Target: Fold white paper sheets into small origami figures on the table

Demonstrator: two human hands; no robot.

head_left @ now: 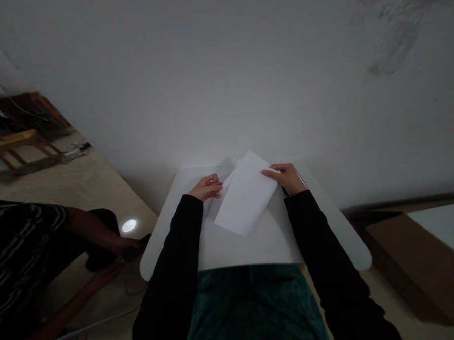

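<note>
A folded-looking piece of white paper [247, 194] is held tilted above the white table. My right hand [288, 178] grips its upper right edge, thumb on the front and the other fingers behind. Another white paper edge [231, 178] shows behind it on the left; whether it is a separate sheet or a flap I cannot tell. My left hand [207, 187] is just left of that edge, with its fingers loosely bent and somewhat apart. Its fingertips come close to the paper, and nothing shows gripped in them.
The small white table [250, 252] stands against a grey wall [222, 79]. At the left, a person in a striped dark top [22, 262] holds a dark object [135, 248] beside the table. A cardboard box [418, 261] is at the right. A wooden stool [20, 143] stands farther back.
</note>
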